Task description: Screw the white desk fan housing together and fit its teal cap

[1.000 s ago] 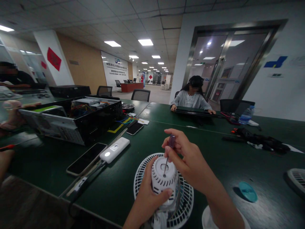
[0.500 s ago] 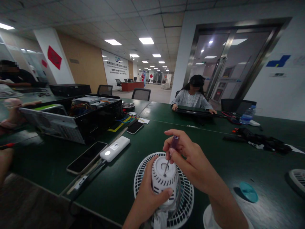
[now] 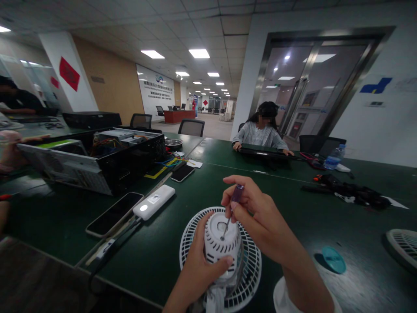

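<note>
- White vented fan motor housing (image 3: 222,248): held upright above the centre of the fan's round white wire guard (image 3: 252,271), over the dark green worktop (image 3: 146,269), in front of you.
- Purple-handled screwdriver (image 3: 237,193): shaft slanted down, its tip touching the recessed top of the housing.
- Your right hand (image 3: 260,221): grip closed, pinching the screwdriver's handle between thumb and fingers.
- Your left hand (image 3: 198,271): grip closed round the housing's side, thumb lying across its vents.
- Change: your grips and the screwdriver stand as they did a moment ago; only your head view has shifted slightly.
- Left of the guard: white power bank (image 3: 153,202) beside a smartphone (image 3: 114,214), with a second smartphone (image 3: 182,173) farther on.
- Right of the guard: teal plastic disc (image 3: 332,259) and, at the frame edge, a second fan guard (image 3: 402,248).
- Far left: open computer case (image 3: 130,161), with coloured wires showing inside and trailing out beside it.
- Across the worktop: a seated co-worker (image 3: 259,130), both hands on a black laptop (image 3: 267,152); a water bottle (image 3: 334,157) stands to the right.
</note>
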`<act>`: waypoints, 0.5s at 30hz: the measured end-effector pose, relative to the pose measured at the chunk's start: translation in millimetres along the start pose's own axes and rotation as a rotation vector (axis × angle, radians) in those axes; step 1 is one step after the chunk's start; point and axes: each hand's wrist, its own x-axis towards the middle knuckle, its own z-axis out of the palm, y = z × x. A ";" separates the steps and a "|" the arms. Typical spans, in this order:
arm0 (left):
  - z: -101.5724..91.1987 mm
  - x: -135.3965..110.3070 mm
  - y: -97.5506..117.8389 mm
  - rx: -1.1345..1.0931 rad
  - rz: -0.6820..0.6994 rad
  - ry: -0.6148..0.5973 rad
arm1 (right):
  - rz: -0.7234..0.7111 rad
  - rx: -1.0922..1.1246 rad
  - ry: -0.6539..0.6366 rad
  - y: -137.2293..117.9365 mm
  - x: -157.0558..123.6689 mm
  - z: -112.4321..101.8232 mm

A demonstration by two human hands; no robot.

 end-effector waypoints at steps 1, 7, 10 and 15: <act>0.0 0.0 0.0 -0.005 -0.001 0.002 | -0.002 -0.002 -0.005 -0.1 -0.2 -0.4; 1.6 -1.2 3.6 -0.012 -0.012 0.028 | -0.031 -0.022 -0.048 -2.6 -1.3 -1.5; 2.0 -1.3 4.9 0.018 -0.007 0.042 | -0.049 -0.050 -0.068 -5.9 -2.4 -3.0; 2.3 -0.7 3.5 0.006 0.005 0.042 | -0.152 -0.152 -0.020 -10.5 -5.0 -9.5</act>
